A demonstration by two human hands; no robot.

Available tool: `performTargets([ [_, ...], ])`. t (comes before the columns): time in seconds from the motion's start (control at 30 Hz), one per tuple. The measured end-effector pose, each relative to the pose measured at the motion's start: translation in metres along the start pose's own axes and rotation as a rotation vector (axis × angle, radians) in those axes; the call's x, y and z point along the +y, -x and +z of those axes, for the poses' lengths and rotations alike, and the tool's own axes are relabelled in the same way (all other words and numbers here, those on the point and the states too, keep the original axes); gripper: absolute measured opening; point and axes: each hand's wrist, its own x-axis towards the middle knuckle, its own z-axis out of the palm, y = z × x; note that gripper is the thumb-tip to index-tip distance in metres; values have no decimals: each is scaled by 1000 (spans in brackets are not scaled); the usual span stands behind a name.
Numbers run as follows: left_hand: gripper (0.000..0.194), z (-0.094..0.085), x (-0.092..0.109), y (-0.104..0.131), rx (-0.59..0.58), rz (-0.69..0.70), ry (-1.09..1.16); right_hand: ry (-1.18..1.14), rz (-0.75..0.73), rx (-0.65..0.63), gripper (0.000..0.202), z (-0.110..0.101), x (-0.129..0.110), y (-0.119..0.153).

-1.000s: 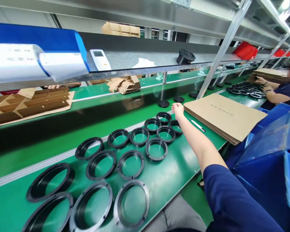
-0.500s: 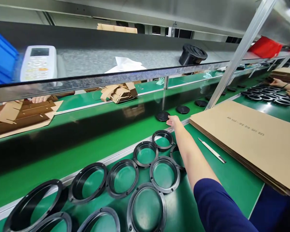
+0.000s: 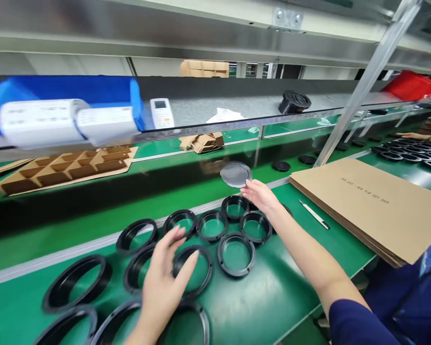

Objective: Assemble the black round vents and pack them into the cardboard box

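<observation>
My right hand (image 3: 259, 195) pinches a round black disc (image 3: 234, 174) by its right edge. The disc is tilted up above the green belt, its flat face toward me. My left hand (image 3: 168, 280) is raised over the green table, fingers and thumb spread, nothing between them. Under and around it lie several black rings (image 3: 236, 255), each open in the middle. One ring (image 3: 193, 271) shows partly behind my left thumb. More black discs (image 3: 281, 166) lie flat on the belt farther right.
A stack of cardboard sheets (image 3: 366, 191) lies on the right, with a white pen-like cutter (image 3: 313, 214) beside it. A slanted metal post (image 3: 368, 81) rises behind. The shelf carries a blue bin (image 3: 104, 88), a white remote (image 3: 162, 113) and a black cap (image 3: 294, 101). Cardboard dividers (image 3: 64, 167) sit across the belt.
My right hand has lifted the disc off the belt and brought it slightly nearer. My left hand has come into view over the rings. The view has shifted left.
</observation>
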Motion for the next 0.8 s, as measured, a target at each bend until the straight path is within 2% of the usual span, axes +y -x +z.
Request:
performTargets([
  [0.1, 81, 26, 2, -10, -184, -233, 471, -91, 47, -270, 43, 16, 37, 83],
  [0.2, 80, 33, 1, -6, -312, -414, 817, -133, 177, -413, 42, 31, 70, 149],
  [0.3, 71, 29, 4, 7, -330, -574, 994, -100, 242, -511, 44, 41, 85, 190],
  [0.4, 66, 21, 11, 16, -312, -689, 1092, 156, 192, -682, 43, 39, 78, 209],
  [0.47, 62, 17, 17, 19, -258, -737, 1122, 380, 46, -689, 46, 32, 65, 212],
  [0.53, 59, 14, 23, 22, -231, -789, 1132, 540, -243, -557, 42, 26, 51, 211],
  [0.6, 59, 14, 28, 27, -256, -831, 1150, 673, -574, -406, 39, 23, 42, 206],
  [0.67, 62, 16, 32, 34, -309, -869, 1185, 845, -799, -353, 41, 22, 40, 199],
  [0.8, 65, 21, 37, 45, -326, -941, 1236, 1089, -928, -369, 50, 20, 54, 190],
])
